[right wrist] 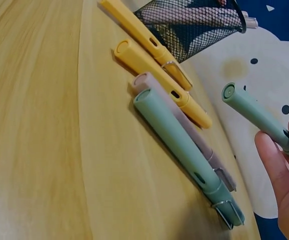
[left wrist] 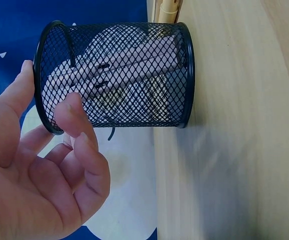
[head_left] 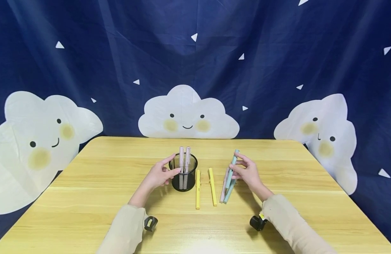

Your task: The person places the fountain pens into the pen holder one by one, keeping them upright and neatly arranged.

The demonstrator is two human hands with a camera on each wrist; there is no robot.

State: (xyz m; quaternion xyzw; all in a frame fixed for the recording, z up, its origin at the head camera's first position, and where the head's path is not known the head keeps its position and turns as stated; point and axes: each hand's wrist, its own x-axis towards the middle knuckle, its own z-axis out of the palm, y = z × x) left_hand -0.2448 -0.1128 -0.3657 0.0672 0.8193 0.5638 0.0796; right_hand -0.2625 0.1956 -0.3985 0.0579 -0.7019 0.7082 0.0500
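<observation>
My left hand (head_left: 160,175) holds the rim of a black mesh pen holder (head_left: 191,180) between thumb and forefinger; its other fingers are curled. Two pale lilac pens (head_left: 181,155) stand in the holder, also seen through the mesh in the left wrist view. To the right, my right hand (head_left: 248,173) pinches a teal pen (right wrist: 254,114) above the table, tilted with one end up. Below it a second teal pen (right wrist: 177,142) lies beside a lilac pen (right wrist: 180,116). Two yellow pens (head_left: 198,192) (head_left: 212,187) lie between the holder and these pens.
Everything stands on a light wooden table (head_left: 87,197) with rounded far corners. Behind it hangs a dark blue curtain (head_left: 214,67) with white clouds and small triangles. Small black devices (head_left: 257,223) sit at both wrists.
</observation>
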